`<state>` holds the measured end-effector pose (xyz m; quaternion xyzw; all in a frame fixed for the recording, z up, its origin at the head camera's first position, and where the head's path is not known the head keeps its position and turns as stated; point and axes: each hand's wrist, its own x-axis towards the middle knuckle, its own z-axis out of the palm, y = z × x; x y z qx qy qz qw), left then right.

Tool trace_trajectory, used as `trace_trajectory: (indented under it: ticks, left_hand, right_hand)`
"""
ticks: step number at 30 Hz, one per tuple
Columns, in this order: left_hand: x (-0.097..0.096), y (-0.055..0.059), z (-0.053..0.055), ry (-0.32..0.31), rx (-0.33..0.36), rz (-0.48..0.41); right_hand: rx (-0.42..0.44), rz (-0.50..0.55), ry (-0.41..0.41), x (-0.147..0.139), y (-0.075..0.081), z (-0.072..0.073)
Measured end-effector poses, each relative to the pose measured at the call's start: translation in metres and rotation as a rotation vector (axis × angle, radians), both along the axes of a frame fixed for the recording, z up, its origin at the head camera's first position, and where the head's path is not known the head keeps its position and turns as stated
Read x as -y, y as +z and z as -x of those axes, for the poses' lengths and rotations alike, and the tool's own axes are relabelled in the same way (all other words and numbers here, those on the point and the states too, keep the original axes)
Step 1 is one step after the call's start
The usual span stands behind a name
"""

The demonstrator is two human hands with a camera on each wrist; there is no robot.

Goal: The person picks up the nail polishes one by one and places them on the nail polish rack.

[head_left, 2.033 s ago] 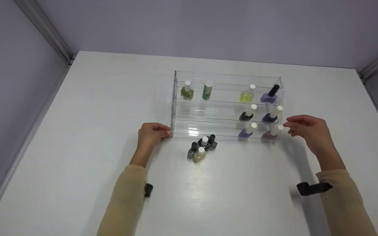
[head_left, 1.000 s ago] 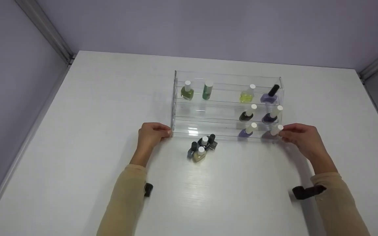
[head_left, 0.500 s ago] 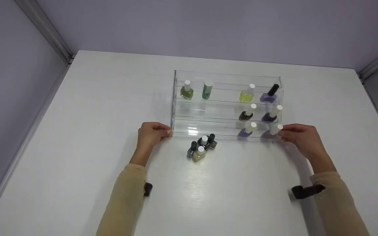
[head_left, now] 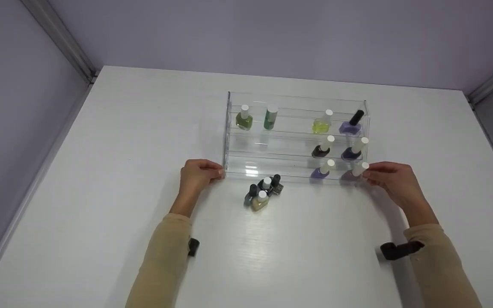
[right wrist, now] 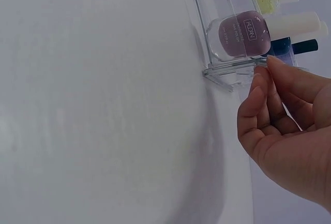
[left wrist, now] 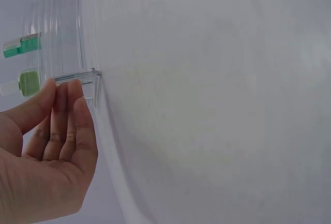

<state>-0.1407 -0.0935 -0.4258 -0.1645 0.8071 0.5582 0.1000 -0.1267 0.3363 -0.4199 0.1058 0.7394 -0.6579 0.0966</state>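
A clear tiered nail polish rack (head_left: 289, 167) stands on the table with several bottles on its steps. My left hand (head_left: 197, 175) pinches the front of its left side panel, thumb against fingers, as the left wrist view also shows. At the opposite end my right hand (head_left: 392, 179) pinches the right side panel, close beside a mauve nail polish bottle (right wrist: 245, 33) on the lowest step. Next to that stands a purple nail polish (head_left: 320, 173). A small cluster of nail polish bottles, among them a beige one (head_left: 259, 204), sits before the rack's front edge.
On the top step are an olive bottle (head_left: 244, 121), a green bottle (head_left: 269, 119), a yellow bottle (head_left: 321, 125) and a lilac bottle (head_left: 350, 128). Two dark bottles, one being a navy one (head_left: 351, 154), occupy the middle step. Walls border the white table (head_left: 144, 119) behind and at both sides.
My right hand has moved left and slightly nearer, from beside the rack onto its right side panel. My left hand, the rack and the bottles have stayed in place.
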Motion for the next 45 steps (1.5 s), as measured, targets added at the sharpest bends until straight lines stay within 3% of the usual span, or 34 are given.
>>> trace_trajectory:
  ticks: [13,28,35,42,45]
  left_hand:
    - [-0.0005,-0.0007,0.0007,0.007,0.014,0.031]
    - [0.0005,0.0004,-0.0009,-0.002,-0.006,0.035]
    - [-0.0002,-0.0009,0.0004,0.000,0.019,0.043]
    - [-0.0001,-0.0004,0.0007,0.000,0.035,0.040]
    - [0.0000,0.0007,0.0004,-0.006,0.032,0.033]
  right_hand:
    - [0.019,-0.085,0.007,-0.0019,0.0006,0.0023]
    - [-0.008,-0.058,0.020,-0.0026,-0.0022,0.0038]
    - [-0.014,-0.036,0.017,-0.0020,-0.0021,0.0037]
    - [-0.023,-0.118,0.034,-0.0023,-0.0022,0.0035]
    - [-0.028,-0.091,0.032,-0.0022,-0.0023,0.0034]
